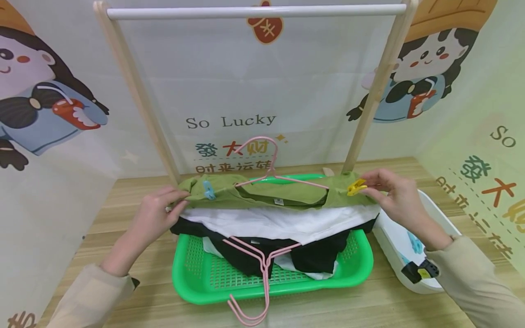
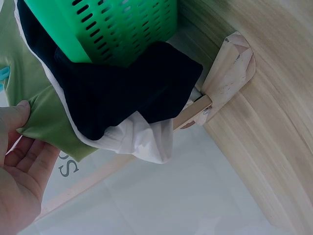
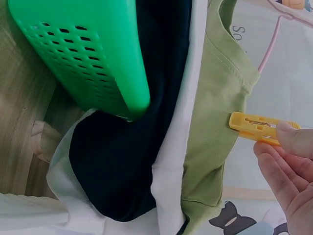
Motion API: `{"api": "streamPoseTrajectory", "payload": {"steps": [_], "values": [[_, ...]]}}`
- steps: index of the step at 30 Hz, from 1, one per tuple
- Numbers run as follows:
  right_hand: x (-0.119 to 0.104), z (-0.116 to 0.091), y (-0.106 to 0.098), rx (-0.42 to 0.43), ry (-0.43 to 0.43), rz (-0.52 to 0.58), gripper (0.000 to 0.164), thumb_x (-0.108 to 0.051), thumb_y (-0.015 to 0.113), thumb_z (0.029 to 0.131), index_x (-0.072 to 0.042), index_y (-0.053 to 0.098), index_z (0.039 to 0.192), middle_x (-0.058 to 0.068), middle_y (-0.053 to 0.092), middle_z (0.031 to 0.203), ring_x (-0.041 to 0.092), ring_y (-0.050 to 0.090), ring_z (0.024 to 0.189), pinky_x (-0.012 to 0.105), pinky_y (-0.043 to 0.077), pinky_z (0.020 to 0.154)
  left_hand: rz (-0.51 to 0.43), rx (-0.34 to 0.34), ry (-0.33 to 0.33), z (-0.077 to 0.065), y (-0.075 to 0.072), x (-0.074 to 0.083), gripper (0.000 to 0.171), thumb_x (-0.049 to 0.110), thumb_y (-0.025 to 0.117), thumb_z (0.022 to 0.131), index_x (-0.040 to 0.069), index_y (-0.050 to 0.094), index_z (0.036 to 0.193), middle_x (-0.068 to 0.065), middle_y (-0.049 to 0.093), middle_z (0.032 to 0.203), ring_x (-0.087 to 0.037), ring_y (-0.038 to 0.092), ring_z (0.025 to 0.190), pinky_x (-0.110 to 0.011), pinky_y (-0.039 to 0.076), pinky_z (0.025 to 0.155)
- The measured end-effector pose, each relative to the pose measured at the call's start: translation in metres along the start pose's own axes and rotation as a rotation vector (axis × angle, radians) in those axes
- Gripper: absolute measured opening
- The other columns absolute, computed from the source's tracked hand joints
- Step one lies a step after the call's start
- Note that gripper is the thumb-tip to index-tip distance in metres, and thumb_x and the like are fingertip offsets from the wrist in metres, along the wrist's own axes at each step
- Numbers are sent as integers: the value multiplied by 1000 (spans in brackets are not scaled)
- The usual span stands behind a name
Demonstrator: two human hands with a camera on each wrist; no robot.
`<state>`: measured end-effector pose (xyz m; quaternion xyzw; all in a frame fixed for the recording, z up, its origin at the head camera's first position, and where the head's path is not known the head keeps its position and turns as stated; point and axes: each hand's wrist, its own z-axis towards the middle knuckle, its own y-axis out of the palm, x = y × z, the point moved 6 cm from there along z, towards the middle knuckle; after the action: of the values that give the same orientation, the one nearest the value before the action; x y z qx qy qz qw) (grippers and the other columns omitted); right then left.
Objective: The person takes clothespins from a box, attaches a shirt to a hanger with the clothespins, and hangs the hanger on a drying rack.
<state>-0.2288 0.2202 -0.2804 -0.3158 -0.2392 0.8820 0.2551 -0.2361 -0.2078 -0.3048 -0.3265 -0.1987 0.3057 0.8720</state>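
A green shirt (image 1: pixel 223 197) lies over the other clothes, with a pink hanger (image 1: pixel 301 182) inside its neck opening. My left hand (image 1: pixel 151 216) pinches the shirt's edge at the left; in the left wrist view the green fabric (image 2: pixel 51 115) runs between thumb and fingers. A blue clothespin (image 1: pixel 208 190) stands on the left shoulder. Over at the right shoulder, my right hand (image 1: pixel 395 196) pinches a yellow clothespin (image 1: pixel 357 187). The right wrist view shows this yellow clothespin (image 3: pixel 259 126) with its front end at the shirt's shoulder edge, thumb and fingers on its rear end.
Beneath the clothes sits a green basket (image 1: pixel 272 290). White cloth (image 1: pixel 266 221) and black cloth (image 1: pixel 324 255) hang over it. More pink hangers (image 1: pixel 265 278) cross its front rim. A white container (image 1: pixel 387 248) with blue clothespins stands right. Behind rises a rack with a white bar (image 1: pixel 254 12).
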Motion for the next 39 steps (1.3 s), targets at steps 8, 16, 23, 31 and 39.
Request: {"api": "streamPoseTrajectory", "payload": {"steps": [8,16,23,31,39], "values": [[0,2,2,-23,-29,-43,30,19,74,65,6,64,90,14,69,80,-3,59,73,6,46,64,4,-4,-3,1,0,1,23,-14,75,66,-6,69,86,-11,66,77,-14,58,59,-26,49,49],[-2,3,5,-31,-63,-76,30,17,75,64,5,64,89,11,69,79,11,63,68,7,46,64,4,-7,-2,2,0,0,23,-14,75,66,-6,69,87,-11,66,78,-13,58,59,-26,49,49],[0,1,10,-53,-64,-55,29,16,75,66,5,64,91,12,69,80,20,65,68,9,48,62,-6,-12,3,2,0,2,23,-15,75,65,-7,69,86,-11,66,78,-14,58,59,-25,49,48],[-1,1,9,-52,-57,-35,33,16,76,65,6,64,93,14,69,81,20,65,68,8,48,65,-17,-3,12,2,0,2,24,-16,75,64,-7,69,86,-13,67,78,-15,59,59,-23,49,50],[5,-2,10,-131,-1,-57,51,14,77,66,9,57,113,20,67,92,33,66,79,39,55,66,-14,1,14,1,-1,2,24,-16,75,64,-7,69,86,-12,67,78,-14,58,59,-24,49,49]]}}
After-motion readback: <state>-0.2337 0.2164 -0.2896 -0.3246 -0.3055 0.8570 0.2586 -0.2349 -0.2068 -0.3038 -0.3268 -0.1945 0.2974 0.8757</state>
